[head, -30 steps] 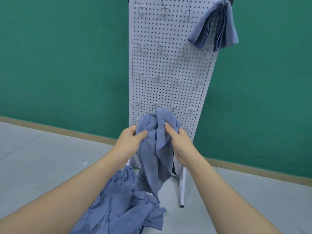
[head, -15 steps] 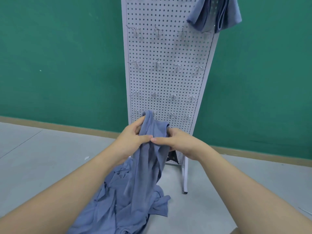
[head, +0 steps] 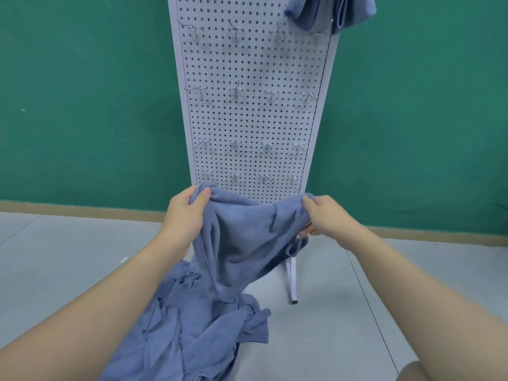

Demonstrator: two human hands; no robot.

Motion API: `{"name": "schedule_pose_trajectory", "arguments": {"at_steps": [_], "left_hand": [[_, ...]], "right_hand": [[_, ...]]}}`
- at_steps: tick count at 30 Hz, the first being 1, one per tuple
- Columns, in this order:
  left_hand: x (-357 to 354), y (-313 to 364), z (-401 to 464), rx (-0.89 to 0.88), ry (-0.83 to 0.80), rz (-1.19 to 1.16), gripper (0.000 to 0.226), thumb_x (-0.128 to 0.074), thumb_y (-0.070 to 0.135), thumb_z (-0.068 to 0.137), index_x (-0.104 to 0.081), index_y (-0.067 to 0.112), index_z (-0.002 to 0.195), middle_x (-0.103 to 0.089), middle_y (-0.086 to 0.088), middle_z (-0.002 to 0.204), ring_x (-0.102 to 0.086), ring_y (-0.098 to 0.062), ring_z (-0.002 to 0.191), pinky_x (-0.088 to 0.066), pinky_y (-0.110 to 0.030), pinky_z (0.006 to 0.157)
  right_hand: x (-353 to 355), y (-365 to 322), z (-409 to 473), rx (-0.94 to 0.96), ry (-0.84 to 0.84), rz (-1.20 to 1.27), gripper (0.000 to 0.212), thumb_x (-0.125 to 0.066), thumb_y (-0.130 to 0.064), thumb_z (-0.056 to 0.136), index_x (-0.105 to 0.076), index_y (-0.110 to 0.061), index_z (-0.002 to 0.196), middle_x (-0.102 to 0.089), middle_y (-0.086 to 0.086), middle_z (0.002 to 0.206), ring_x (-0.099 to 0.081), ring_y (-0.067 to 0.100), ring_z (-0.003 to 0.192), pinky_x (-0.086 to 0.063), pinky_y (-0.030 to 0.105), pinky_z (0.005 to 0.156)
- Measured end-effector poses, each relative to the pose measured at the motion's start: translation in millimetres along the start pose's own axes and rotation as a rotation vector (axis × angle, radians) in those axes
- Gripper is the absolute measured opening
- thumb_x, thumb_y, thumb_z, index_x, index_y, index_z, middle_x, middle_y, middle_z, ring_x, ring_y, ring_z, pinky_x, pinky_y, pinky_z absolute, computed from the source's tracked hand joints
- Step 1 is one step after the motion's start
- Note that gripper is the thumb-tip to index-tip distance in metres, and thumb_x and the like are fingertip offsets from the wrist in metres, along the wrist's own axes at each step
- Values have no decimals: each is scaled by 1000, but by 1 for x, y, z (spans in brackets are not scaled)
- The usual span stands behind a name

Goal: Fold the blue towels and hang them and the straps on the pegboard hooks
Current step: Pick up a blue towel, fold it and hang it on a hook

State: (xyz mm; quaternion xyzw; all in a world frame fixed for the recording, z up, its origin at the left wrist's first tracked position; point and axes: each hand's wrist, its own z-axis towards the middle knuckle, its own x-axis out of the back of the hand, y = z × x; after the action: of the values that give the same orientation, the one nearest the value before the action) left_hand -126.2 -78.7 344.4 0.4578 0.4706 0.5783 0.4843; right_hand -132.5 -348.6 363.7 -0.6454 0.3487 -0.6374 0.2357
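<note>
Towel first: a soft blue terry cloth towel (head: 242, 243) hangs spread between my two hands in front of the foot of the white perforated metal pegboard (head: 255, 111). My left hand (head: 184, 215) pinches one upper corner, thumb on top and fingers curled behind the cloth; my right hand (head: 327, 215) grips the other upper corner, fingers wrapped round a bunched edge. The top edge sags a little between the two grips, and the body of the towel drops in loose folds, its lower end reaching the heap of crumpled blue towels (head: 192, 331) lying on the grey floor (head: 357, 298) just in front of the board's left side. A folded blue towel (head: 330, 12) hangs at the top right corner of the pegboard, partly cut off by the upper edge of the view. Rows of small silver wire hooks (head: 236, 92) stick out across the board, four to a row, bare below that hung towel. The board's white leg (head: 291, 281) stands on the floor near its right edge, half behind the towel I hold. A green wall (head: 82, 92) stands behind it all.
</note>
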Motion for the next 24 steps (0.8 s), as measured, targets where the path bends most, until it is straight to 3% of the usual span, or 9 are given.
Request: {"name": "schedule_pose_trajectory", "arguments": {"at_steps": [3,6,8,10,13,15,20,24], "left_hand": [[14,-10,9,93,67,-23,35,-48,37,108,-69,11,97,-77,-2,101,-70,-20,95,-53,-38,90],[24,-15,16,206,95,-49,49,-47,52,103,-66,7,97,-68,-6,95,-60,-20,89,-46,-38,84],[24,-14,15,253,69,-73,56,-44,57,104,-71,8,107,-74,-3,103,-67,-20,93,-49,-38,88],[21,-11,14,233,30,-97,49,-43,53,107,-72,14,115,-78,-1,109,-73,-17,101,-54,-36,93],[18,-7,10,159,-24,-126,25,-54,34,107,-71,16,113,-79,1,107,-74,-11,99,-55,-26,81],[18,-8,8,152,-20,-129,19,-60,29,104,-72,15,108,-79,-1,104,-74,-12,93,-55,-24,77],[28,-10,8,253,112,-103,34,-60,49,101,-70,17,98,-76,2,98,-69,-15,86,-51,-29,75],[46,-14,10,283,196,-176,43,-53,53,103,-65,14,116,-73,-1,114,-68,-15,100,-52,-32,91]], "right_hand": [[5,6,6,-111,-25,510,44,-37,-36,112,-63,-1,119,-75,23,104,-75,30,89,-60,46,92],[4,4,13,-129,9,799,45,-41,-42,111,-64,-4,120,-77,15,108,-74,27,98,-58,38,83],[4,-1,13,-121,-12,917,40,-48,-42,109,-66,-8,119,-78,10,110,-75,24,102,-58,38,85],[2,-7,11,-70,-84,909,32,-57,-36,106,-66,-11,124,-77,6,116,-74,20,108,-58,36,91],[-3,-13,10,-13,-93,822,26,-61,-16,104,-63,-9,129,-75,11,121,-74,23,109,-60,38,93],[-6,-17,9,-13,-57,693,22,-56,-17,106,-65,-12,126,-76,9,117,-74,25,107,-60,44,93],[-11,-22,11,20,5,469,27,-48,-26,107,-68,-12,119,-72,20,118,-68,24,90,-60,49,86],[-12,-20,15,48,114,450,37,-51,-28,105,-62,6,118,-62,32,124,-57,21,83,-51,39,76]]}}
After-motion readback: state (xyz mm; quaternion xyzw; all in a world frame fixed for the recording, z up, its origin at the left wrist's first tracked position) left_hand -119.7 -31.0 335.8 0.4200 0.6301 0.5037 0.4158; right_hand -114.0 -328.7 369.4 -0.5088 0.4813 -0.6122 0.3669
